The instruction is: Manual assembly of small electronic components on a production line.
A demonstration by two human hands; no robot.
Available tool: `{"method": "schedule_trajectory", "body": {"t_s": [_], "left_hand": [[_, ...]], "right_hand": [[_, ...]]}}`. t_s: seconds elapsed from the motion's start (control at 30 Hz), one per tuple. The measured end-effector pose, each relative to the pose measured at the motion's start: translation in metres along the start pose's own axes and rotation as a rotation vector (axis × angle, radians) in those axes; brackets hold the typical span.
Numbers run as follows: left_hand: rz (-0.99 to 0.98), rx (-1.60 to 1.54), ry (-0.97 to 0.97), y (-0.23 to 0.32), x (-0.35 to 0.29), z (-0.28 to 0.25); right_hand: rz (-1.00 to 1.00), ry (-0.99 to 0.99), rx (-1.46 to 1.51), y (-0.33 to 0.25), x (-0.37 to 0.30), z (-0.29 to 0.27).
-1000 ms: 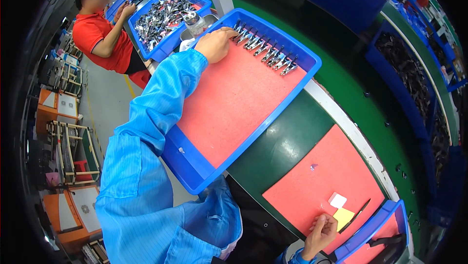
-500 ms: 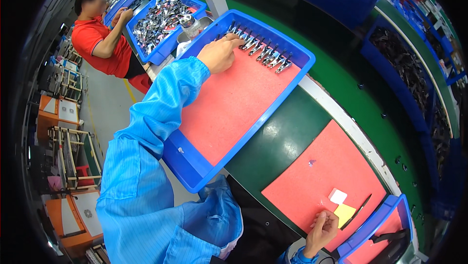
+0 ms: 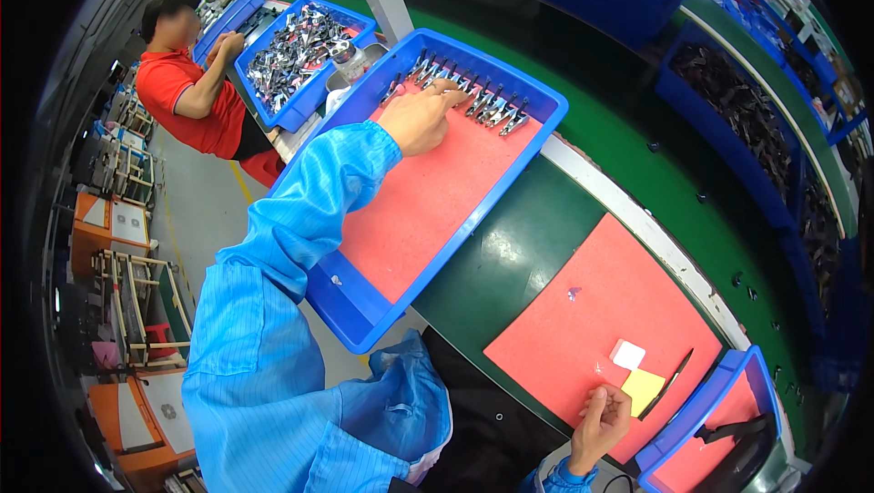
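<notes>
My left hand (image 3: 417,120) reaches into a blue tray (image 3: 448,231) lined with a pink-red sheet. Its index finger stretches out to a row of small metal clips with black ends (image 3: 501,114) along the far side, and its fingertips touch or nearly touch the middle of the row. I see nothing held in it; the lower fingers are partly hidden. At the lower right my right hand (image 3: 601,420) rests loosely curled, thumb against the fingers, with nothing visible in it. Beside it on a pink-red mat (image 3: 555,338) lie a yellow square of paper (image 3: 643,392) and a white block (image 3: 627,354).
A black pen-like stick (image 3: 669,382) lies by the yellow paper. A smaller blue tray (image 3: 645,475) holds a black item. Further left stands a blue bin of metal clips (image 3: 296,56), near a clear jar (image 3: 346,58) and a person in red (image 3: 196,97). More bins line the right.
My left hand has shifted right along the row of clips, uncovering those at the left end. The view has moved slightly. My right hand stays almost in place, curled.
</notes>
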State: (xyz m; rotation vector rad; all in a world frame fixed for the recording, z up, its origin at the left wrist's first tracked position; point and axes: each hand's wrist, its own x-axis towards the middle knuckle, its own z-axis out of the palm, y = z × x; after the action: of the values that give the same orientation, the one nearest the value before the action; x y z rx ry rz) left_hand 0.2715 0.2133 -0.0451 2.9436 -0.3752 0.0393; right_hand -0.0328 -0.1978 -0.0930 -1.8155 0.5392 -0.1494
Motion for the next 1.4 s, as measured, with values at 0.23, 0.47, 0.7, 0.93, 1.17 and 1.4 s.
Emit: {"method": "schedule_trajectory", "body": {"t_s": [0.23, 0.47, 0.7, 0.93, 1.17, 1.4], "left_hand": [[0.066, 0.011, -0.046, 0.024, 0.002, 0.005], [0.23, -0.025, 0.031, 0.055, 0.003, -0.001], [0.348, -0.27, -0.078, 0.17, 0.029, -0.038], [0.369, 0.124, 0.26, 0.237, 0.148, 0.086], [0.288, 0.38, 0.237, 0.206, 0.202, 0.109], [0.284, -0.339, 0.09, 0.28, 0.11, 0.048]], "right_hand": [[-0.019, -0.004, 0.014, 0.005, -0.002, -0.001], [-0.076, -0.022, 0.054, 0.016, -0.004, -0.008], [-0.189, -0.004, 0.083, 0.018, 0.002, -0.007], [-0.293, -0.045, 0.072, 0.014, 0.0, -0.007], [-0.381, -0.019, 0.114, 0.018, 0.005, -0.01], [-0.423, -0.063, 0.147, 0.019, 0.01, -0.01]]}}
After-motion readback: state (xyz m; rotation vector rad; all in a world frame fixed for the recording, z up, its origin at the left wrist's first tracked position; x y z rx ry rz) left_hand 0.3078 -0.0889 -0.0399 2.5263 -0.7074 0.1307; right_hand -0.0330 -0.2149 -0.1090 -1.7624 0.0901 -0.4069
